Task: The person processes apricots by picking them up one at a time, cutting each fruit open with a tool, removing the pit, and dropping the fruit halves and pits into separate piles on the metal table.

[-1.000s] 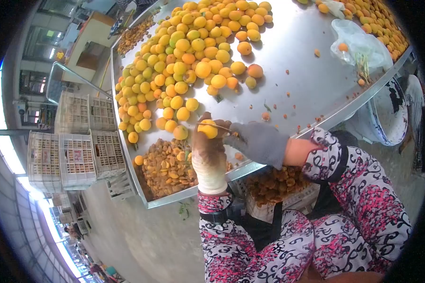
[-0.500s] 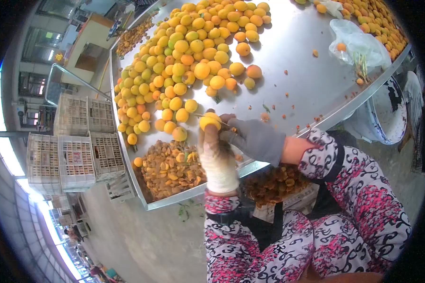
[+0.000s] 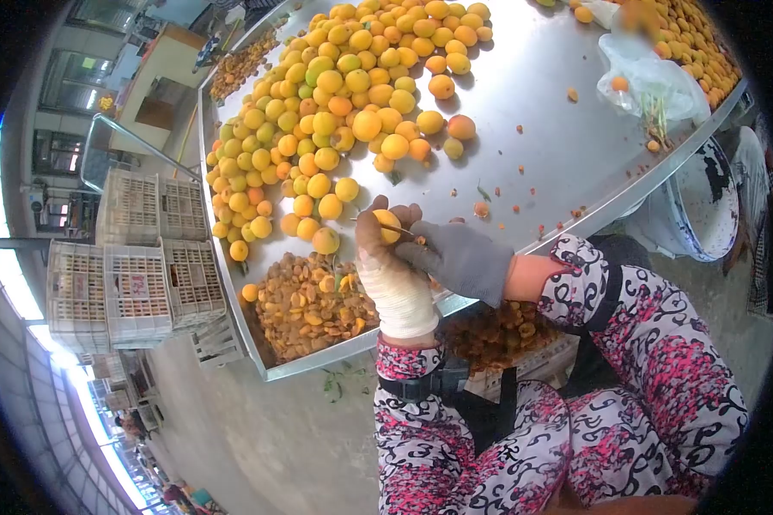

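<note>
My left hand (image 3: 395, 275), in a white glove with dirty brown fingers, is closed round a yellow apricot (image 3: 386, 226) above the near edge of the metal table. Right against it, my right hand (image 3: 464, 257) in a grey glove grips a thin blade-like tool (image 3: 410, 233) that lies across the fruit; its handle is hidden in the fingers. Ahead and to the left spreads a big heap of whole apricots (image 3: 322, 124). Left of my hands is a pile of split apricot pieces (image 3: 309, 313) in the table's corner.
Under the table edge stands a crate (image 3: 558, 360) with brown-orange apricot pieces. White plastic crates (image 3: 137, 292) are stacked at the left. To the right are a clear plastic bag (image 3: 653, 77), more apricots (image 3: 704, 60) and a white bucket (image 3: 704, 206).
Both hands have shifted slightly together, and the left hand has rolled so its fingers now cover more of the apricot. A blur has appeared over the far-right apricots.
</note>
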{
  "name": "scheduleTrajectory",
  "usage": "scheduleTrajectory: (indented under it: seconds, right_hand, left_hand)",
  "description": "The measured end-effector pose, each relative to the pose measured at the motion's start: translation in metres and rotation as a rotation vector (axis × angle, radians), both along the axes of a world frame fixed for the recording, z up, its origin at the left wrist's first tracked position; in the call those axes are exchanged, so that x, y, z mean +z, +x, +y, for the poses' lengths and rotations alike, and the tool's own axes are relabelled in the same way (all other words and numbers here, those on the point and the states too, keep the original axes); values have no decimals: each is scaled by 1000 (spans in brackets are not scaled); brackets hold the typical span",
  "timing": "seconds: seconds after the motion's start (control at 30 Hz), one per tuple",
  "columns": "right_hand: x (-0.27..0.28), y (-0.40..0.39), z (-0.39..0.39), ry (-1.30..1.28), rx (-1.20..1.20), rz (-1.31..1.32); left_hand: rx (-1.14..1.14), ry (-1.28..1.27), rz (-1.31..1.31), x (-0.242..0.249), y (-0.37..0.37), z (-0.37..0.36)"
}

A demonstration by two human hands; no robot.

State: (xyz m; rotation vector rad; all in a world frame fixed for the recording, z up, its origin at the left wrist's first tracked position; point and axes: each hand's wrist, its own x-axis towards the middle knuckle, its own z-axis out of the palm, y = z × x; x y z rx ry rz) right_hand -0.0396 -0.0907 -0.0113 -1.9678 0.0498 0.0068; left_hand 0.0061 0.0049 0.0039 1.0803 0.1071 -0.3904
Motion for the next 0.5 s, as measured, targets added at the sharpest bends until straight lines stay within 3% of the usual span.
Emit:
scheduleTrajectory:
  seconds: [0.13,0.2,0.33,0.4,0.43,0.47,0.5]
  right_hand:
    - [7,1,3,254,-20,41]
    - [28,2,-5,392,83,320]
    - [12,0,-7,592,139,254]
    - [-9,5,0,135,128,-346]
    - [-4,4,-3,135,125,-346]
    - [3,4,-8,357,191,126]
    - [16,4,-13,572,230,602]
  left_hand:
    - [41,-30,-30,0,-1,-1]
    - [37,-79,15,1,-1,2]
    - [-65,-230,5,-9,3,11]
    - [-96,-231,-29,-11,2,16]
    - [-107,-257,-34,-11,2,18]
    - [-122,-282,-35,-13,0,19]
    - [-55,184,-576,-35,-4,22]
